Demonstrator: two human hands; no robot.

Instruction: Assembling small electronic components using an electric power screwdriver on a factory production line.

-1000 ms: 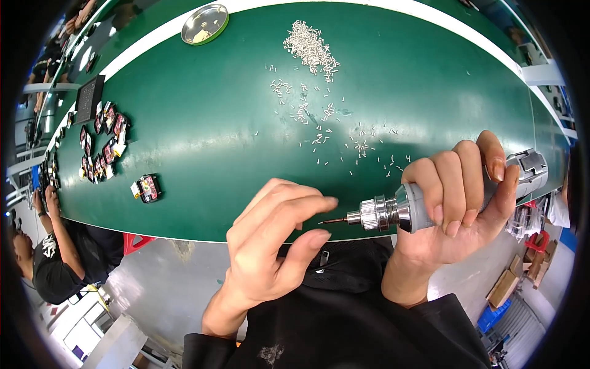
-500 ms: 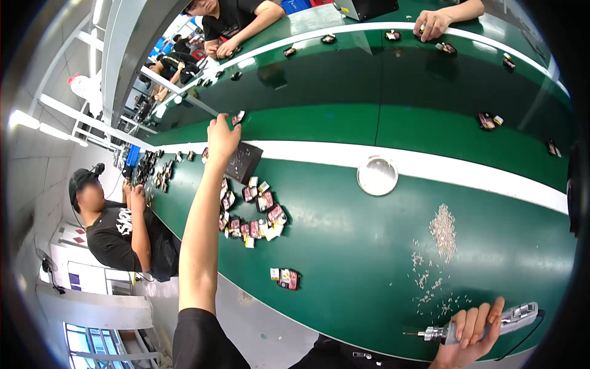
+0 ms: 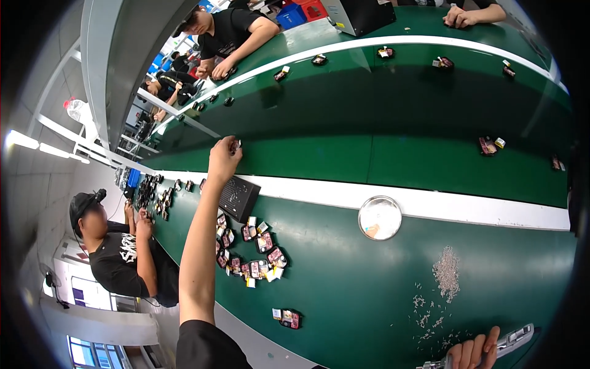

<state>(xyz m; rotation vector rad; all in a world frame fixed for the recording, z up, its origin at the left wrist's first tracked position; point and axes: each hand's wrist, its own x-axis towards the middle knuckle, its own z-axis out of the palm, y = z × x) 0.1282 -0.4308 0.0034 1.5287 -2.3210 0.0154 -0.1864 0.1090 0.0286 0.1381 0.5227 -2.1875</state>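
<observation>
Over the dark green belt beyond the white rail, my left hand (image 3: 224,158) reaches far out, its fingers closed on a small black-and-pink part (image 3: 236,146) that they partly hide. Below that wrist lies a black tray (image 3: 239,198) with tiny light pieces on it. At the lower right edge, my right hand (image 3: 472,353) is wrapped round a grey electric screwdriver (image 3: 515,340); its tip is cut off by the picture's edge. Several black-and-pink parts with white and yellow tags (image 3: 259,268) form a ring on the green table, and one single part (image 3: 287,318) lies nearer me.
A round shallow dish (image 3: 380,218) stands against the white rail (image 3: 467,212). Right of it is a heap of tiny light pieces (image 3: 446,273), some scattered. More tagged parts (image 3: 488,146) ride on the belt. A co-worker (image 3: 120,252) sits at left; others work across.
The whole view has tilted upward, so the table sits lower and the screwdriver's tip has left the picture. My left hand remains outstretched, the small part now within its fingertips.
</observation>
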